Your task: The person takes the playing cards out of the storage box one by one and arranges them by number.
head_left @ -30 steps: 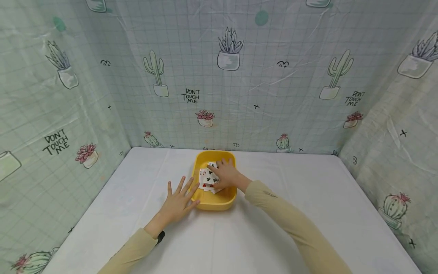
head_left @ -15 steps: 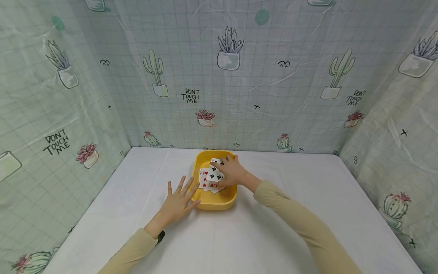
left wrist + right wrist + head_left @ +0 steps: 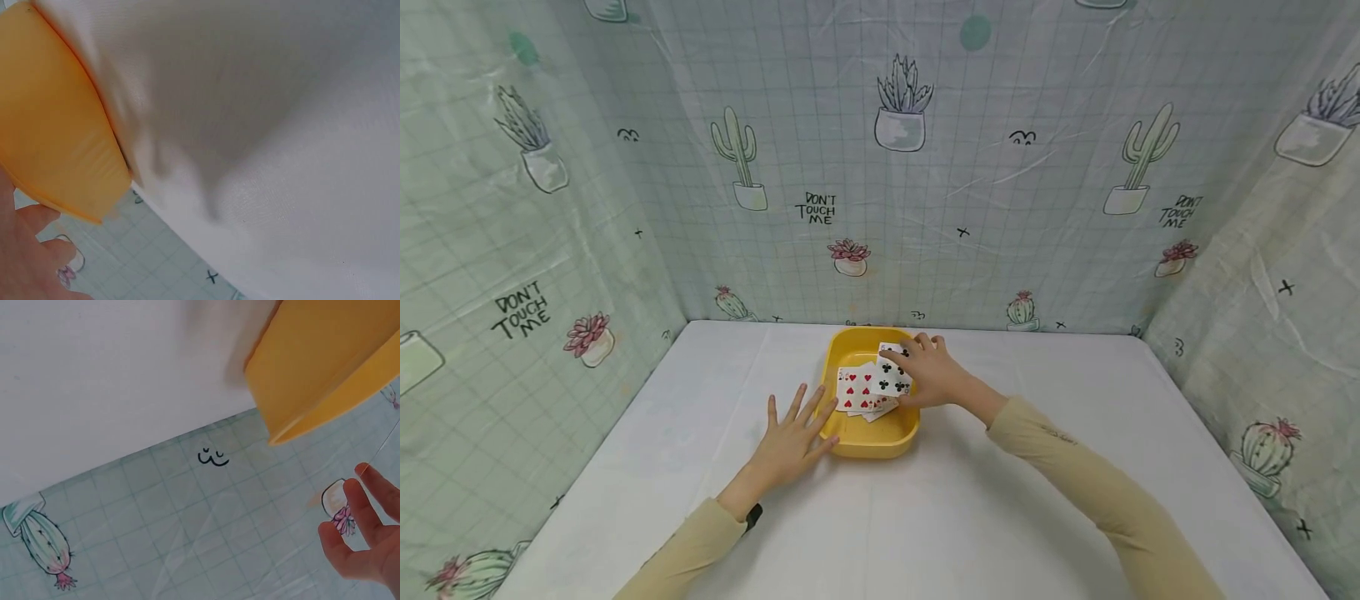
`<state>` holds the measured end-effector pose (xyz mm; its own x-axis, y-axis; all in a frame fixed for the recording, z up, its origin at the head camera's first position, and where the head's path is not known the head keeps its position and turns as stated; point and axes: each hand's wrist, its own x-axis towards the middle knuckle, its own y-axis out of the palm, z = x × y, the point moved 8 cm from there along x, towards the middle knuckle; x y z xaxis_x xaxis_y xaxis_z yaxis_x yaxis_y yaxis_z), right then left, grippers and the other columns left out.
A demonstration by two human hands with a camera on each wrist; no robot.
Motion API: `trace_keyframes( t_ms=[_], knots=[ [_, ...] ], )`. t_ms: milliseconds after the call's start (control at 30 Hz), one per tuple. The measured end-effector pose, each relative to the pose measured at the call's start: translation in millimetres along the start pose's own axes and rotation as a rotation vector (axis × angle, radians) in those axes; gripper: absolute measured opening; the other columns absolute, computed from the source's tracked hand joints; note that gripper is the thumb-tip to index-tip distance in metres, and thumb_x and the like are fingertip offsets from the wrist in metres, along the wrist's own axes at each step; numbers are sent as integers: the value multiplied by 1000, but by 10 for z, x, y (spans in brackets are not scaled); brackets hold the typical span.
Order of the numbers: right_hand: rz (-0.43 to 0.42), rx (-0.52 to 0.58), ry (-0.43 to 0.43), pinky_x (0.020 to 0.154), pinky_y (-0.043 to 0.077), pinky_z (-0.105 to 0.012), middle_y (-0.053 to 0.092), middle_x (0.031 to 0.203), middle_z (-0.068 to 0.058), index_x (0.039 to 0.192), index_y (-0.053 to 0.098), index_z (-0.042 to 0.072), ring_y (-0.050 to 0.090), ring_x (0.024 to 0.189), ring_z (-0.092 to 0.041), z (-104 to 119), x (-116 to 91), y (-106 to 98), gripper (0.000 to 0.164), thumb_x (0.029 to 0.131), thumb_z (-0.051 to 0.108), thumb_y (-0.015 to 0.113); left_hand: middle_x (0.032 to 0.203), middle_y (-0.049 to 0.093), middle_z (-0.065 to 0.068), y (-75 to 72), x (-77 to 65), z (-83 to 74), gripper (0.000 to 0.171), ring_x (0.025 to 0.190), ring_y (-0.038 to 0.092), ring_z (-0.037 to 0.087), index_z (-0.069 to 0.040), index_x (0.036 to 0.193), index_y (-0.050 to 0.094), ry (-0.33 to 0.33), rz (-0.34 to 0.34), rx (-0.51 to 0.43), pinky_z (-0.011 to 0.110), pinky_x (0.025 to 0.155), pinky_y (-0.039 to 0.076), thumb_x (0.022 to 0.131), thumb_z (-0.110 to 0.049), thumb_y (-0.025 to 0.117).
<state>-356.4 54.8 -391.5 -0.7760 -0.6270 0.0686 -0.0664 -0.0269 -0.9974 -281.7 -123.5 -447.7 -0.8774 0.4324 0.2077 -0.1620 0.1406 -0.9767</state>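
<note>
A yellow plastic bin (image 3: 859, 443) stands on the table, with several playing cards lying face up in it, a hearts card (image 3: 852, 390) on top at the left. My right hand (image 3: 934, 372) is over the bin's right side and pinches a clubs playing card (image 3: 889, 377) between thumb and fingers, above the other cards. Fingers spread, my left hand (image 3: 788, 450) touches the bin's left rim. The left wrist view has the bin's outer wall (image 3: 56, 106) beside that hand's fingers. In the right wrist view, several fingers (image 3: 362, 509) reach up near the bin's rim.
White cloth covers the table (image 3: 1030, 467). A curtain (image 3: 962, 183) printed with cacti rises behind the table and along both sides. A dark band (image 3: 752, 517) sits on the left wrist.
My right hand has moved right and slightly up, drawing the clubs card away from the pile, so more of the hearts card shows. The left hand has stayed in place.
</note>
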Motion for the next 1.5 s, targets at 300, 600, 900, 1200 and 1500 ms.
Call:
trace_keyframes(
  t_ms=[300, 600, 900, 1200, 1500],
  knots=[
    [-53, -37, -37, 95, 26, -57, 38, 136, -13, 137, 31, 27, 34, 117, -32, -66, -204, -132, 76, 72, 46, 65, 148, 23, 10, -35, -3, -8, 61, 136, 16, 37, -18, 139, 34, 7, -26, -4, 70, 97, 3, 88, -50, 43],
    [-61, -46, -18, 95, 27, -54, 36, 138, -10, 141, 24, 18, 33, 118, -30, -194, -337, -131, 86, 71, 47, 65, 148, 23, 8, -37, -16, 5, 61, 137, 14, 36, -20, 139, 32, 0, -7, 5, 70, 97, 5, 88, -53, 40],
    [-69, -19, -20, 94, 29, -55, 38, 137, -13, 141, 24, 13, 35, 119, -32, -349, -419, -75, 89, 70, 44, 67, 148, 23, 9, -36, -22, 19, 61, 136, 15, 37, -19, 139, 34, 3, -17, -2, 70, 97, 5, 88, -52, 42],
    [-59, 81, 1, 95, 28, -58, 39, 134, -18, 140, 25, 15, 33, 119, -35, -553, -489, 4, 86, 70, 36, 70, 149, 22, 8, -37, -19, 19, 61, 137, 14, 37, -19, 139, 34, 0, -6, -15, 70, 97, 4, 88, -52, 41],
    [-58, 81, 16, 93, 28, -59, 38, 134, -16, 140, 25, 14, 33, 120, -36, -740, -517, 111, 84, 71, 34, 70, 150, 20, 7, -6, -26, 13, 61, 137, 12, 36, -20, 140, 31, 0, 10, -22, 70, 98, 2, 89, -53, 40]
  ],
)
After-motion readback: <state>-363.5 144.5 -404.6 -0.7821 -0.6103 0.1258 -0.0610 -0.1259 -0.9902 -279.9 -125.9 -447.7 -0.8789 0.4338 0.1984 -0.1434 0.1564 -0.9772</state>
